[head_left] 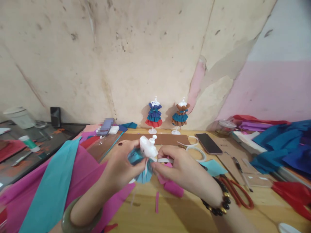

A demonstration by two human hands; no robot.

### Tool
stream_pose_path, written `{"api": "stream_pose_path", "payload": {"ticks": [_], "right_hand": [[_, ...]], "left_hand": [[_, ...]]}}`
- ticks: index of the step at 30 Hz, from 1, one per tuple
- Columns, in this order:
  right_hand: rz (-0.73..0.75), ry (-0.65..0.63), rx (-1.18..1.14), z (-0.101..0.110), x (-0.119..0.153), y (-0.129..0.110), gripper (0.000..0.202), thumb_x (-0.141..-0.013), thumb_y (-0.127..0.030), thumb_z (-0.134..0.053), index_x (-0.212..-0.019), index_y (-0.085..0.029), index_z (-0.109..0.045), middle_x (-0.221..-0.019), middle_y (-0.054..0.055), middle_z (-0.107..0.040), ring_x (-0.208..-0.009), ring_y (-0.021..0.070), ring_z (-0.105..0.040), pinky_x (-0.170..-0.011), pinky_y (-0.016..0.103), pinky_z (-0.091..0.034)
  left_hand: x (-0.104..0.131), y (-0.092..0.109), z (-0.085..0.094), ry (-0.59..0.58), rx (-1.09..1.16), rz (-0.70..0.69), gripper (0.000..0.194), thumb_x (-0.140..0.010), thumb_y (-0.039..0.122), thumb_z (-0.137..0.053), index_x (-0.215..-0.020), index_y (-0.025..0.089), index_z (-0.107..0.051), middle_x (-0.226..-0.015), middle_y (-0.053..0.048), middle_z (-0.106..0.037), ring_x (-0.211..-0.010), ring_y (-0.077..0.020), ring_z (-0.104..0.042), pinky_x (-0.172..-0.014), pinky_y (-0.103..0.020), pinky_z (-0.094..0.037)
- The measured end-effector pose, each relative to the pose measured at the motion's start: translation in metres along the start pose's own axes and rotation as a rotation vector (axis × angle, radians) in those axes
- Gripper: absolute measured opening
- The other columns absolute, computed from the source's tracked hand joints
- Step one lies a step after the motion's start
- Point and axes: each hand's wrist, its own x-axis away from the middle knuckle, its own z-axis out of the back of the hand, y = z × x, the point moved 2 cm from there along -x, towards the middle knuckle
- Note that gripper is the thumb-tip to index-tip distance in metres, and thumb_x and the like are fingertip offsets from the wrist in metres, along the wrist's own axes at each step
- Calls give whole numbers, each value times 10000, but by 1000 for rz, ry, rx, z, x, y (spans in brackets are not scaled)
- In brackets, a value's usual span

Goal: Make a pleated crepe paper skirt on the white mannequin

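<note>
A small white mannequin (pixel 147 147), dressed in light blue gathered paper (pixel 143 175), is tilted above the wooden table. My left hand (pixel 125 165) is wrapped round it, the thumb pressing at its waist. My right hand (pixel 178 163) pinches a narrow white strip (pixel 165 160) against the mannequin's waist. The strip's long loose end (pixel 198 150) curls on the table behind my right hand. Magenta paper (pixel 173 188) lies beneath my hands.
Two dressed mannequins (pixel 154 115) (pixel 180 116) stand by the wall. A phone (pixel 209 143) and orange-handled scissors (pixel 239 194) lie right. Teal paper (pixel 52 184) covers magenta sheets at left. A glue stick (pixel 29 144) lies far left, a glass jar (pixel 225 127) back right.
</note>
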Motion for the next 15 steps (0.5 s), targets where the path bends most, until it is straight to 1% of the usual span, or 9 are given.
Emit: {"api": "stream_pose_path", "payload": {"ticks": [2,3,7,10,12,13,15], "right_hand": [[2,-35,-1,-2,0,1,296,-892,-261,-573,-620,-200,-470,-594,-42,-495,-569,116,-444,-539,261,-301],[5,-60,-26,-2,0,2,296,-898,-251,-557,-621,-199,-468,-600,-41,-495,-574,115,-448,-545,259,-312],[-2,-215,-259,-1,0,4,220,-895,-332,-597,-728,-193,-564,-666,-35,-535,-604,110,-481,-561,239,-367],[-106,-289,-478,-2,-1,11,350,-917,-486,-548,-745,-183,-582,-542,-58,-467,-479,85,-409,-473,222,-326],[-196,-330,-643,-5,-4,18,422,-890,-575,-551,-774,-173,-609,-474,-86,-412,-400,63,-341,-414,212,-279],[-240,-351,-726,-6,-5,22,433,-860,-594,-586,-797,-167,-623,-477,-93,-412,-375,48,-313,-389,204,-254],[-320,-387,-873,-9,-7,29,426,-799,-582,-677,-846,-161,-634,-536,-94,-459,-345,15,-265,-345,188,-191]], "left_hand": [[-1,1,2,6,-34,-26,291,-744,193,-680,-1036,200,-685,-889,-27,-769,-827,-242,-705,-749,-350,-505],[-2,0,2,13,-46,-37,291,-745,190,-679,-1036,196,-680,-880,-27,-767,-815,-241,-704,-741,-348,-502],[-4,0,4,30,-71,-74,255,-741,149,-667,-992,198,-668,-857,-19,-762,-788,-226,-700,-714,-327,-490],[-4,0,5,50,-78,-86,241,-741,142,-674,-973,207,-655,-860,-13,-759,-767,-208,-697,-694,-305,-482],[-5,1,5,67,-97,-95,213,-743,151,-680,-947,203,-646,-850,-13,-753,-763,-204,-694,-691,-298,-478],[-5,1,6,73,-113,-97,195,-743,154,-679,-929,203,-643,-840,-12,-749,-761,-204,-691,-692,-298,-475],[-5,2,6,61,-147,-89,174,-742,155,-674,-905,206,-642,-819,-6,-742,-751,-205,-685,-687,-299,-467]]}}
